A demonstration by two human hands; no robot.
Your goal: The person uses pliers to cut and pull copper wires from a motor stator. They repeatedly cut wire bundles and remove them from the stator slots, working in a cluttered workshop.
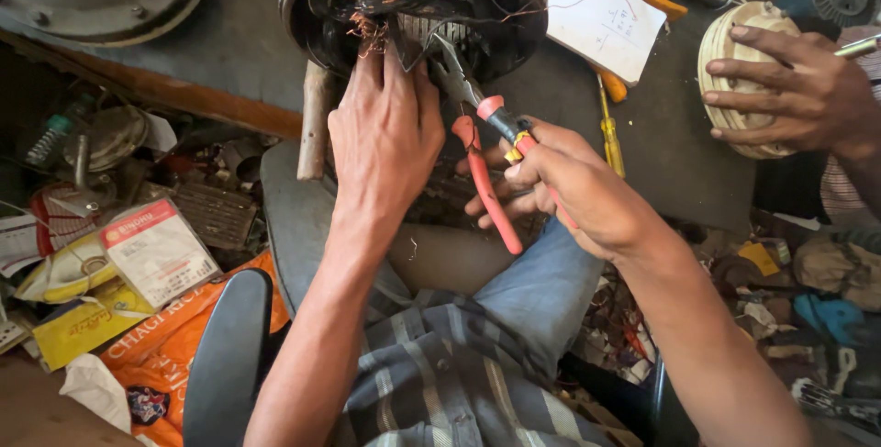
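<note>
Currently, left hand [385,135] presses fingers into copper windings [369,27] of the black motor stator [413,6] on the tabletop, right hand [574,185] grips red-handled pliers [482,149]; wire remains tangled inside, removal apparently unfinished.

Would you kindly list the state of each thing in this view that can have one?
Motor housing: open, copper windings exposed.
Copper wires: frayed, sticking out at the left hand's fingertips.
Pliers: red handles spread, nose in the housing.
Left hand: flat, fingers on the wires.
Right hand: gripping one pliers handle.
Screwdriver: lying unused on the bench.
</note>
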